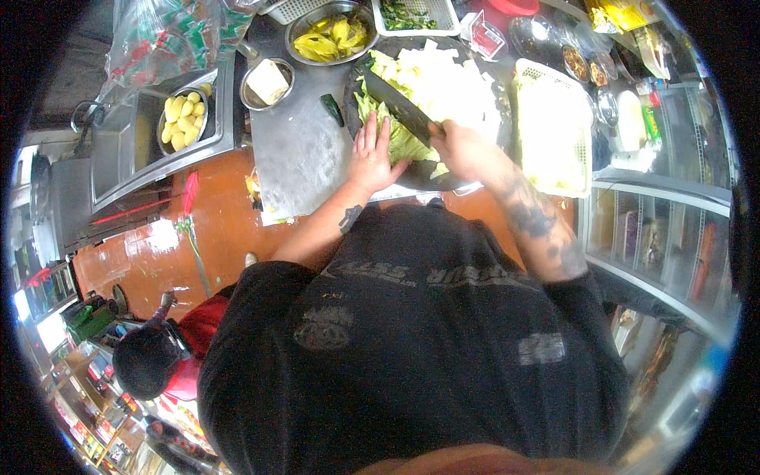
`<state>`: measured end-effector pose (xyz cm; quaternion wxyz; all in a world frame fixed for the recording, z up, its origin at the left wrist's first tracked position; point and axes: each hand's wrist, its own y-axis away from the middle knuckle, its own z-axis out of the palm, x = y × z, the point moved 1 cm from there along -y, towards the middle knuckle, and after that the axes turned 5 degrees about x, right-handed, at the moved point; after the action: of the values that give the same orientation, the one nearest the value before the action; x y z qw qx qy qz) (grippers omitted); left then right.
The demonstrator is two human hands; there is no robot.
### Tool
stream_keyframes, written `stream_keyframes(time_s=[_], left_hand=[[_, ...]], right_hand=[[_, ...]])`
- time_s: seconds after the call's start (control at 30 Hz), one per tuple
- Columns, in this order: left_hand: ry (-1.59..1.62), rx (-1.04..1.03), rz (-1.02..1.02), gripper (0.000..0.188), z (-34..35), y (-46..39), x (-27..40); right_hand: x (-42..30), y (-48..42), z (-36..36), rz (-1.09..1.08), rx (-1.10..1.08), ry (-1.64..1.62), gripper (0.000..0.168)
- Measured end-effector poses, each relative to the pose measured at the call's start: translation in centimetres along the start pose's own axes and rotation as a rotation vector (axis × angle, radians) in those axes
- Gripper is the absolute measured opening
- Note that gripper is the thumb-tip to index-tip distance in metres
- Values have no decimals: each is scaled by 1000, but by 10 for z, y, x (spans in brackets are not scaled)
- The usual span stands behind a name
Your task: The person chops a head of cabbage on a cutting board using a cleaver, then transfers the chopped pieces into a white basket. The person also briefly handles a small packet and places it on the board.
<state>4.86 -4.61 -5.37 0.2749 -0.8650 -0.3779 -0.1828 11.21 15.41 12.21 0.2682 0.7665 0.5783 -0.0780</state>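
Note:
My right hand (461, 149) grips the handle of a cleaver (399, 108), whose dark blade slants up and to the left across leafy cabbage (409, 144). With fingers spread over the leaves, my left hand (374, 152) presses on the cabbage just left of the blade. The pile lies on a round dark chopping board (504, 113). Pale cut cabbage pieces (454, 89) cover the board's far and right side, washed out by glare. Where the blade's edge meets the leaves is hard to see.
Right of the board stands a white plastic basket (585, 160) of pale contents. A green vegetable piece (331, 110) and a bowl with a white block (267, 82) lie left. Peeled potatoes (183, 119) fill a bowl in the sink (113, 160). Another person (148, 362) is behind left.

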Motion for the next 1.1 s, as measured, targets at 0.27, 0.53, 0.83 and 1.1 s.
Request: stream_keyframes(time_s=[0.27,0.53,0.83,1.1], left_hand=[[-76,36,-58,92,24,0,6],[373,262,-54,65,2,15,-33],[180,100,100,28,-1,17,-32],[118,173,87,105,-18,22,-48]], right_hand=[[67,47,76,-110,162,-217,31],[9,81,10,-69,167,-154,33],[30,53,79,30,-35,-29,31],[60,50,60,-22,62,-290,34]])
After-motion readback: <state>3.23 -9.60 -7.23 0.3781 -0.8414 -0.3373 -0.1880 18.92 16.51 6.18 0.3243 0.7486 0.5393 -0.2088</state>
